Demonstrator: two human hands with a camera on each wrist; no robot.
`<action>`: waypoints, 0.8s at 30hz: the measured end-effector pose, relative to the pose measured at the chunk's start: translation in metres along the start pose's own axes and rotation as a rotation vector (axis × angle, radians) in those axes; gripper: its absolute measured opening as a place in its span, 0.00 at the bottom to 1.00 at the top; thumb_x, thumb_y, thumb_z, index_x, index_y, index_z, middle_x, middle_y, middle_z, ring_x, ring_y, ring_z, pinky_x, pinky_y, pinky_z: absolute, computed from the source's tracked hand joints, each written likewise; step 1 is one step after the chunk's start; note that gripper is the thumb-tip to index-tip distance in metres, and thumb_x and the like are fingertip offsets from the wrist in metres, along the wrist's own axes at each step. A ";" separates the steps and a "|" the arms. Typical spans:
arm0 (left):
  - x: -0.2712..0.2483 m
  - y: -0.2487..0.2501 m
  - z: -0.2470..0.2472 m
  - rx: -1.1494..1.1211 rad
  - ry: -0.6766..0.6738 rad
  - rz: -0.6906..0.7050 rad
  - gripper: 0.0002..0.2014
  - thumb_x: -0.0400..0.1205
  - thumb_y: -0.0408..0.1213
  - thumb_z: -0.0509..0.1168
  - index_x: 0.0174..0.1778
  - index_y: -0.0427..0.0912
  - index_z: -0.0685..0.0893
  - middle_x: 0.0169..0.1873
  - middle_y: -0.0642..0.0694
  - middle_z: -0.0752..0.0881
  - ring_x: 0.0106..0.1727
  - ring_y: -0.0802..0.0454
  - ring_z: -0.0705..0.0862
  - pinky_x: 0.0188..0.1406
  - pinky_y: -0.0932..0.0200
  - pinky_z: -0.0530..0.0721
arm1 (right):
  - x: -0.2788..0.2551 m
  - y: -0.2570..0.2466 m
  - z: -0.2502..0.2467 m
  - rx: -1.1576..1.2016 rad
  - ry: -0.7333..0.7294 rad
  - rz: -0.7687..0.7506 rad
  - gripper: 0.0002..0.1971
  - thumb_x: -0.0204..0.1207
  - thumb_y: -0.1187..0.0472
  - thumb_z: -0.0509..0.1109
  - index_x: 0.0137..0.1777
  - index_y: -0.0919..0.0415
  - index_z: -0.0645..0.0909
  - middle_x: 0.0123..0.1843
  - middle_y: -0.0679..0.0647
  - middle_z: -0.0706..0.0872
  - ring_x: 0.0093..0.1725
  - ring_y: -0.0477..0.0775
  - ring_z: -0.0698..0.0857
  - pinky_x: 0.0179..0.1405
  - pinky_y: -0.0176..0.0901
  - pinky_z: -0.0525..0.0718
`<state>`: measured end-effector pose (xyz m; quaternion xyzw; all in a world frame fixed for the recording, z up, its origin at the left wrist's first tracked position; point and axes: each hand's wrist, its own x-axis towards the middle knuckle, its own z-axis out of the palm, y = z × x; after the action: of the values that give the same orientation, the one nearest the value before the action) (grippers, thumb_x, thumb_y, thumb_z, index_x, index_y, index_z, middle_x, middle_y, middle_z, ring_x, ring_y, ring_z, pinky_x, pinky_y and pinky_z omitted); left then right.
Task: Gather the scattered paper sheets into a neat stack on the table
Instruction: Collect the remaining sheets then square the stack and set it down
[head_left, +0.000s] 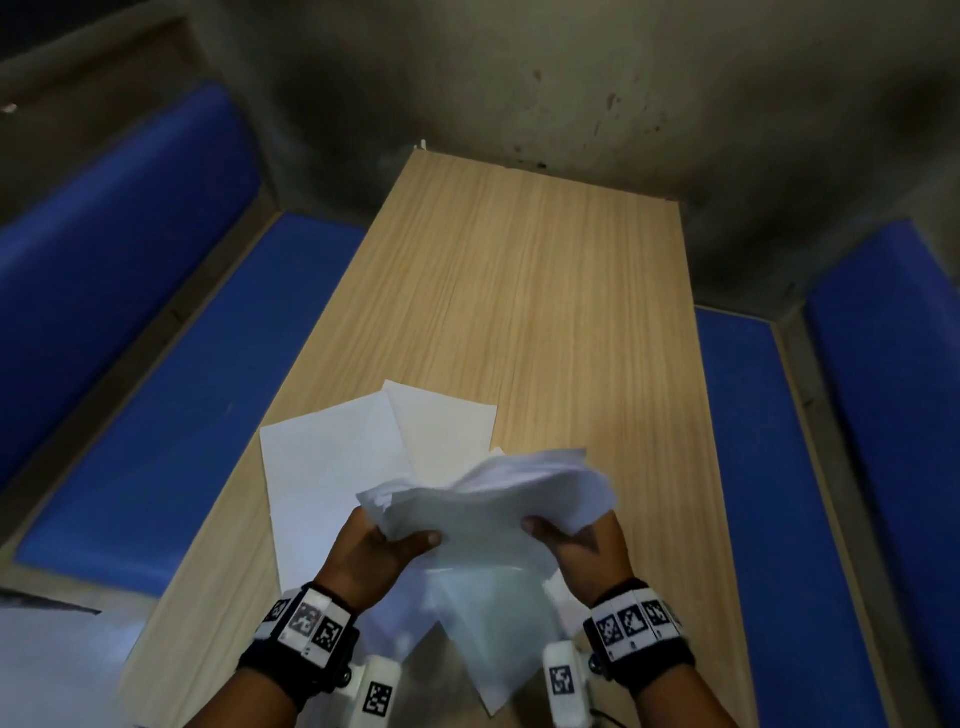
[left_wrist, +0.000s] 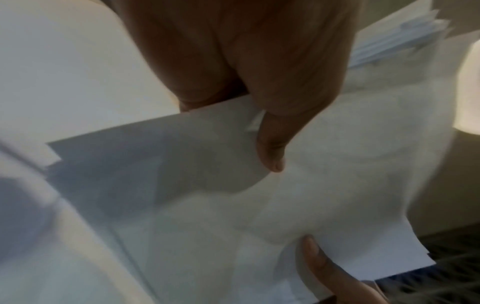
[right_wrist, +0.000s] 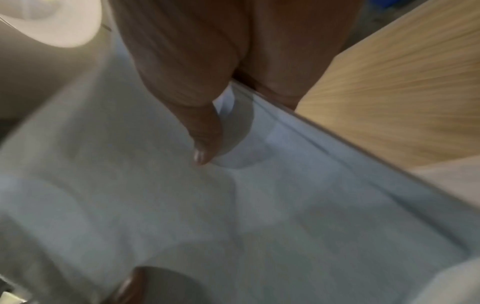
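A loose bundle of white paper sheets (head_left: 488, 514) is held above the near end of the wooden table (head_left: 545, 291). My left hand (head_left: 379, 545) grips its left edge, thumb on top. My right hand (head_left: 576, 540) grips the right edge, thumb on top as well. The sheets' far ends fan out unevenly. In the left wrist view the thumb lies on the paper bundle (left_wrist: 324, 164), and the other hand's thumb (left_wrist: 309, 253) shows below. In the right wrist view the thumb (right_wrist: 205, 144) presses the paper bundle (right_wrist: 259, 216). Two more sheets lie flat on the table: a white sheet (head_left: 332, 467) and a cream sheet (head_left: 441, 426).
Blue padded benches (head_left: 156, 405) run along the table's left side and the right bench (head_left: 753, 467) along the other. A grey concrete wall (head_left: 571, 78) stands past the table's far end. Bare wood (right_wrist: 402, 92) lies right of the bundle.
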<state>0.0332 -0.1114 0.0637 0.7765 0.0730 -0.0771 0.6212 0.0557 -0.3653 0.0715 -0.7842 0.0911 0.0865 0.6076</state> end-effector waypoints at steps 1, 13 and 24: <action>-0.001 0.001 -0.002 -0.031 0.021 0.005 0.20 0.70 0.30 0.82 0.41 0.61 0.82 0.31 0.67 0.89 0.38 0.80 0.84 0.34 0.80 0.79 | -0.003 -0.005 -0.001 0.019 0.013 -0.038 0.19 0.65 0.68 0.82 0.53 0.54 0.83 0.49 0.48 0.89 0.47 0.39 0.89 0.45 0.29 0.87; -0.013 -0.029 0.005 -0.220 0.037 -0.122 0.24 0.66 0.12 0.78 0.43 0.48 0.92 0.41 0.56 0.95 0.44 0.64 0.92 0.45 0.68 0.88 | -0.014 0.040 0.035 -0.143 0.117 0.054 0.23 0.61 0.83 0.75 0.49 0.57 0.82 0.39 0.33 0.88 0.41 0.21 0.82 0.43 0.17 0.78; -0.008 -0.038 -0.010 -0.185 0.153 -0.227 0.13 0.69 0.39 0.82 0.44 0.58 0.89 0.38 0.69 0.93 0.44 0.67 0.91 0.44 0.67 0.86 | 0.001 0.046 0.046 -0.236 0.062 0.009 0.19 0.66 0.77 0.77 0.56 0.63 0.82 0.51 0.60 0.87 0.42 0.44 0.84 0.42 0.18 0.79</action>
<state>0.0175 -0.0933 0.0319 0.7063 0.2141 -0.0806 0.6700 0.0442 -0.3323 0.0170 -0.8523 0.1024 0.0748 0.5074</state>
